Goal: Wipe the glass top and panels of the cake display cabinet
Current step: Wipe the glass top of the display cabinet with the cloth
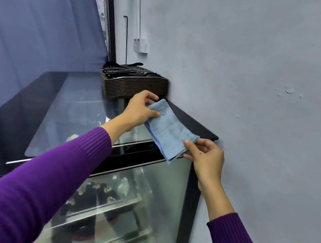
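Observation:
A folded light-blue cloth (pixel 169 130) is stretched between both hands above the right end of the cake display cabinet. My left hand (pixel 139 110) pinches its far end between thumb and fingers. My right hand (pixel 206 153) pinches its near corner. The cabinet's glass top (pixel 76 111) runs away to the left inside a black frame. Below the hands, its glass side panel (pixel 138 198) shows shelves with cakes inside. The cloth hangs just above the top's black edge; whether it touches the cabinet I cannot tell.
A stack of brown trays (pixel 134 86) with dark utensils sits on the cabinet's far end against the grey wall (pixel 269 76). A white socket (pixel 141 45) and a cable are on the wall above. Blue curtains (pixel 35 15) hang on the left by a window.

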Action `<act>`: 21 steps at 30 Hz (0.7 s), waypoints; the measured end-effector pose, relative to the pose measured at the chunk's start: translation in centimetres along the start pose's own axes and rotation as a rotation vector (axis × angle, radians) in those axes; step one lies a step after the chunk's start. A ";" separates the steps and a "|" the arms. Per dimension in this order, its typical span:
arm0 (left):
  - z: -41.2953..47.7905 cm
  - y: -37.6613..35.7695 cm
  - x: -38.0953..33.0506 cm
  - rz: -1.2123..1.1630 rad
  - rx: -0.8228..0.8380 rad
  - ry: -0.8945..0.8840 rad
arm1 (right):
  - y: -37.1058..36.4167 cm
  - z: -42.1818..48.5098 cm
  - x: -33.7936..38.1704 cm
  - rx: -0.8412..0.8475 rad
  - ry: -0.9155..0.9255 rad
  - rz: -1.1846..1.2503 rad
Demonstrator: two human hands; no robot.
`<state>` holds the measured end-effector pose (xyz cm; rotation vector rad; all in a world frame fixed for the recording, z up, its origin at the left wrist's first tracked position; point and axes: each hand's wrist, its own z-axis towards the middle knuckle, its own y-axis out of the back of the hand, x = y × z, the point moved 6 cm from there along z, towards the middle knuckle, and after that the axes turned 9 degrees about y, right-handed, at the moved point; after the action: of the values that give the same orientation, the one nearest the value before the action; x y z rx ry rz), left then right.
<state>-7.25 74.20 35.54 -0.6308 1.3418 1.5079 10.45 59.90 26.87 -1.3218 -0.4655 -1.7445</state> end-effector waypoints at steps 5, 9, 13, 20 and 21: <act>4.7 -4.0 0.3 0.104 -0.060 0.010 | 1.2 5.5 -0.4 0.142 0.129 -0.393; 6.7 -6.8 1.6 0.189 -0.068 0.034 | 1.4 7.9 1.5 0.182 0.351 -0.882; 6.2 -6.8 2.0 0.260 -0.035 0.071 | -1.7 10.1 3.5 0.275 0.466 -0.842; -2.5 4.1 5.0 0.445 -0.159 0.152 | -9.4 11.0 -2.7 0.959 0.252 -1.121; -3.9 6.6 6.3 0.499 -0.182 0.180 | -9.6 11.1 -3.7 1.020 0.237 -1.189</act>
<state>-16.43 73.23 31.91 -0.5795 1.5900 2.0303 9.34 74.75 29.48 0.0041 -1.9337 -1.9522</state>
